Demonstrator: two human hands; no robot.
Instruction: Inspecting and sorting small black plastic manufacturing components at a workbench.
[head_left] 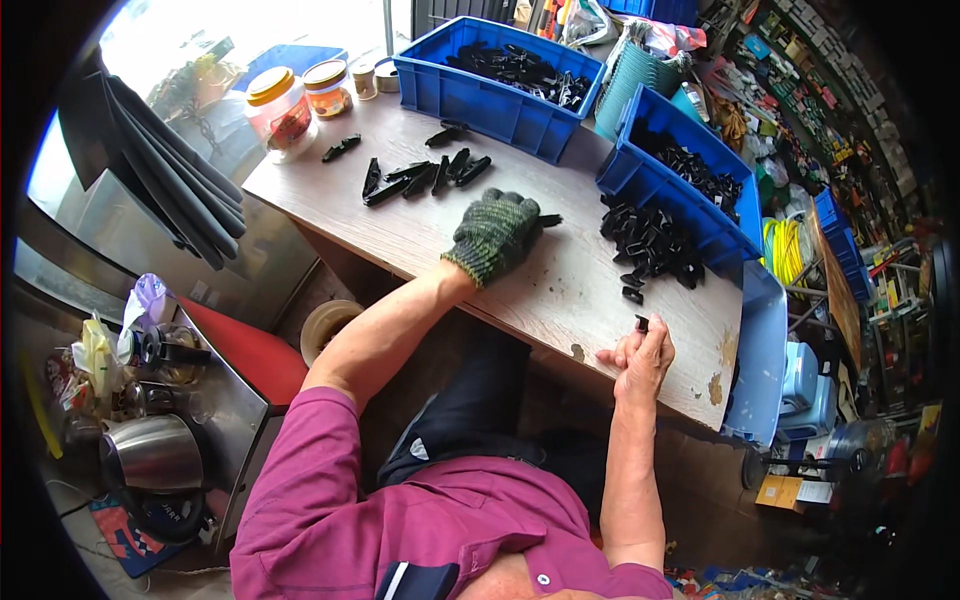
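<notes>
My left hand (497,235), in a dark green knitted glove, rests on the table (570,290) with its fingers curled. A black elongated plastic piece (549,220) sticks out past its fingers. Between the fingertips of my bare right hand (645,358) is a small black plastic clip (641,323), near the table's front edge. Just beyond that hand lies a heap of similar small black clips (650,240), with a few strays trailing toward me. Left of the glove, several longer black plastic pieces (418,178) lie loosely grouped.
Two blue crates stand at the back: one crate (480,112) and, on the right, another crate (680,205), both holding black parts. Lidded jars (280,115) sit at the far left. A light blue tub (757,370) flanks the table's right end. A kettle (150,455) stands lower left.
</notes>
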